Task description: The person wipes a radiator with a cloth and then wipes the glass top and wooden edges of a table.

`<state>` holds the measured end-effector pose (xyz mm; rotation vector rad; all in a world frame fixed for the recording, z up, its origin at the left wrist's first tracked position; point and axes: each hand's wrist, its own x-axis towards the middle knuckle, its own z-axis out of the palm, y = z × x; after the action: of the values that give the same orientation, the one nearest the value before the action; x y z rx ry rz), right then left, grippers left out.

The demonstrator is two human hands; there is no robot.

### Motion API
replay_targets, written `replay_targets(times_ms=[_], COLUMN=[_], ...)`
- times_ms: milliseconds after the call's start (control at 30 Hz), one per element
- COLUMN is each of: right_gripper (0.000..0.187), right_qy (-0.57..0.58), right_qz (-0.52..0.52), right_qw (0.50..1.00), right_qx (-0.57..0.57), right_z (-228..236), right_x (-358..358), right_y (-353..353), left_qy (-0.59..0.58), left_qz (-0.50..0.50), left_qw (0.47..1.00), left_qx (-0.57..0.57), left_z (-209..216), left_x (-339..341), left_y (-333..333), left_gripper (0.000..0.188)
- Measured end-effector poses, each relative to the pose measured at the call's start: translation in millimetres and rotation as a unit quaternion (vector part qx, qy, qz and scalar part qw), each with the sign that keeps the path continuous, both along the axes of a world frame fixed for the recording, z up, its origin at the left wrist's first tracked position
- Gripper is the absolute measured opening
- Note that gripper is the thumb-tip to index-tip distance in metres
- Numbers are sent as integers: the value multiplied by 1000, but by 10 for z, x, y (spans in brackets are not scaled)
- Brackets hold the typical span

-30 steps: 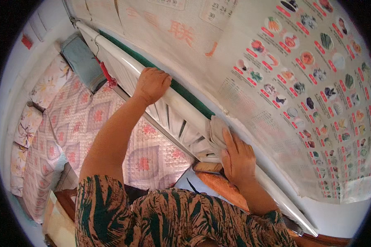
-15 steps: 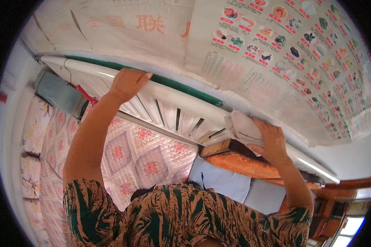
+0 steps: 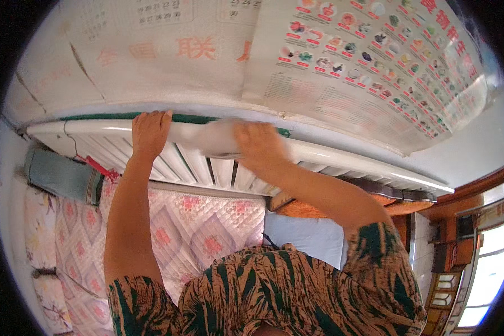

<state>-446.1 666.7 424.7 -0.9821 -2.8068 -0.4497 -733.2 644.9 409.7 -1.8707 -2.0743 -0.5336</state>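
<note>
A white radiator-like unit with upright slats (image 3: 330, 154) runs along the wall, its smooth top rail facing me. My left hand (image 3: 150, 134) is closed over that rail on the left, fingers curled across the top edge. My right hand (image 3: 261, 147) presses a pale cloth (image 3: 217, 138) on the rail near the middle. Both the cloth and this hand are smeared by motion. Behind the rail, a strip of dark green material (image 3: 193, 119) lies against the wall, partly hidden by my hands.
Below lies a bed with a pink flowered quilted cover (image 3: 213, 243). A blue-grey box-like item (image 3: 61, 175) stands at the left, near a red tie (image 3: 102, 168). Blue cushion (image 3: 305, 235) and orange padded furniture (image 3: 297, 206) are right of centre. A poster (image 3: 369, 67) covers the wall.
My right hand has swept the cloth leftward along the rail, from the right part to the middle. My left hand has shifted slightly left, and the view has tilted upward.
</note>
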Motion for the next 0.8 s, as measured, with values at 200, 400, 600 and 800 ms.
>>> replay_targets(times_ms=[200, 400, 600, 800], right_gripper=[55, 79, 90, 92], right_qy=[87, 127, 27, 42], right_qz=[3, 12, -83, -59], right_qw=[993, 992, 996, 997], right_qx=[84, 4, -28, -26], right_z=[-160, -115, 97, 120], right_x=[-736, 433, 2115, 1903], right_y=[-20, -17, 25, 5], left_qy=[39, 34, 13, 70], left_qz=[-30, -43, -49, -24], left_qw=[999, 998, 999, 997], left_qx=[-7, -10, 12, 17], left_z=[-72, -8, -59, -67], left_x=[-84, -143, -95, -29], left_y=[96, 37, 61, 77], left_gripper=[47, 45, 45, 35])
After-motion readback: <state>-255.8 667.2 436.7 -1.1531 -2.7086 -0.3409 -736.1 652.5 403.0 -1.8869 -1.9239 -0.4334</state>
